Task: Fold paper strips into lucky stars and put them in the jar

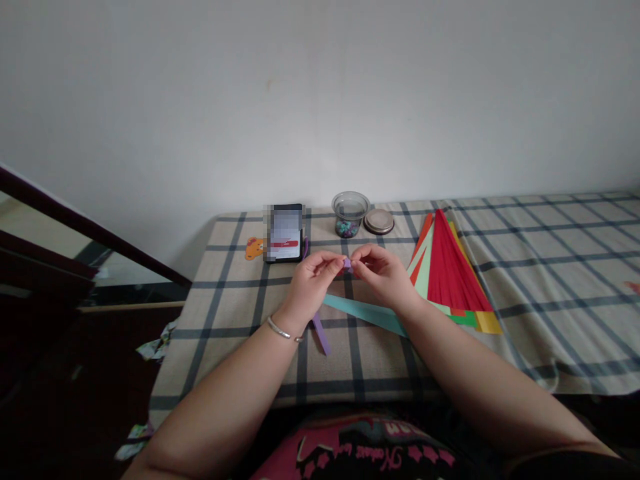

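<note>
Both hands work as one grip: the left hand [311,285] and the right hand [385,275] each pinch, between thumb and forefinger, a side of one small purple paper piece [347,263], held just above the tabletop [240,313]. The step in hand looks like folding or shaping it; the next move probably calls for steady fingertips and light, even pressure.

Counted outward from the grip: one purple strip [321,335] shows below the left hand, and whether it joins the pinched piece is hidden. One pale blue strip [365,313] lies nearer the body. Beyond the grip stand one clear jar [349,212] with small blue and purple bits [346,229], too tiny to count, and one round lid [380,221] beside it. One phone [286,233] sits beyond the left hand. Right of the grip, red strips [447,273] overlap others in orange, green and yellow, too many to count.
</note>
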A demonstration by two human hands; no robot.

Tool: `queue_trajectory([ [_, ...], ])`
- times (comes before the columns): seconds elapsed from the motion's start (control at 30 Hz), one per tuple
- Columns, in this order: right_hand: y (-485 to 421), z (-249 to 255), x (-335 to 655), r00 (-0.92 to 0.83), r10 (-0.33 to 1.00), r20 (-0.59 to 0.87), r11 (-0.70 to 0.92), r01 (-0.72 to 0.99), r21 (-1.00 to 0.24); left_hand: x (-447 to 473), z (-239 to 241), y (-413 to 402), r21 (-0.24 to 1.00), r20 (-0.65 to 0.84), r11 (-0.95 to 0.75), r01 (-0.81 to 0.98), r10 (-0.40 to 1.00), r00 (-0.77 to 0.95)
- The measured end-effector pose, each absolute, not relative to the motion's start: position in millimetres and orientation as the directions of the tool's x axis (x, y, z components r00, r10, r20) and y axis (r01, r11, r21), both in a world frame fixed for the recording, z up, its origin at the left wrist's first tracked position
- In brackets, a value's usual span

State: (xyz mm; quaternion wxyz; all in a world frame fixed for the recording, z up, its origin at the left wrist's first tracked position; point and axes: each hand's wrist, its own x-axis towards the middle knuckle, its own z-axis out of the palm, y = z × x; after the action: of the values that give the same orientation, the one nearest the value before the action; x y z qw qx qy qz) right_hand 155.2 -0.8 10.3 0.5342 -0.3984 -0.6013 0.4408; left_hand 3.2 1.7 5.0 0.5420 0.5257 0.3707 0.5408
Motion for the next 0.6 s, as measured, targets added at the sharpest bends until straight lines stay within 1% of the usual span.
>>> queue_trajectory([
  [0.1, 0.0, 9.2, 155.4, -0.103, 0.953, 0.284, 0.285, -0.006, -0.959, 3.6, 2.4, 2.6, 0.962, 0.183, -0.139, -0.234, 0.967, 0.177],
  [0.2, 0.6, 7.6, 156.6, -0.095, 0.954, 0.286, 0.289, 0.028, -0.957, 3.5, 1.6, 2.8, 0.966, 0.194, -0.15, -0.211, 0.96, 0.204],
  [0.43, -2.1, 7.2, 158.3, -0.102, 0.939, 0.328, 0.337, 0.093, -0.937, 3.8, 3.9, 3.5, 0.967, 0.221, -0.195, -0.165, 0.962, 0.16],
  [0.6, -2.7, 9.1, 157.7, -0.105, 0.935, 0.337, 0.349, 0.118, -0.93, 3.0, 4.6, 3.2, 0.964, 0.261, -0.247, -0.098, 0.95, 0.171],
])
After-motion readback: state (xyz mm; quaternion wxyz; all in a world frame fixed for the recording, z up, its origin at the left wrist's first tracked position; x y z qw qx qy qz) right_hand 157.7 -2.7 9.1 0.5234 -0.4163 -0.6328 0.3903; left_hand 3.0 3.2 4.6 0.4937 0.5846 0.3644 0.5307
